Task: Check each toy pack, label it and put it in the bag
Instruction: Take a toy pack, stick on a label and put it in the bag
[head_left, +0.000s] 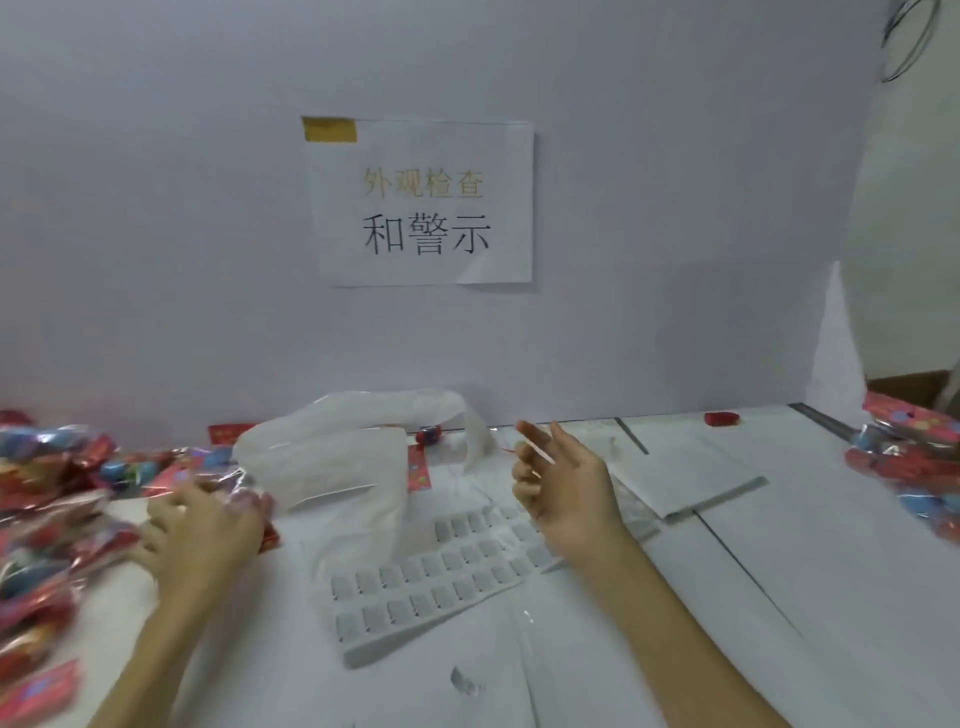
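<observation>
Crinkly cellophane catches the light as the left hand (200, 525) curls its fingers over a red-and-blue clear-wrapped toy pack (244, 491) at the inner edge of a heap of like toy packs (47, 499) along the white table's (779, 597) left edge; motion blur hides how firm the hold is. The right hand (563, 488) hangs above the table's middle, palm turned inward, fingers loosely spread and holding nothing. Such a pack looks light, soft and slippery, its film likely to slide or crumple under a squeeze, so a pinch on the stiffer red header card at one end, or a hold across the body, seems the safest grip. Behind the hands, towards the far edge, a thin translucent white plastic bag (337, 457) lies slumped with its mouth hard to make out; what it holds cannot be told, though it looks limp and will probably need one hand to keep it open. A white sheet of small grey rectangular labels (447, 577) lies flat in front of it, many still in their rows. More packs (904, 467) are stacked at the right edge.
</observation>
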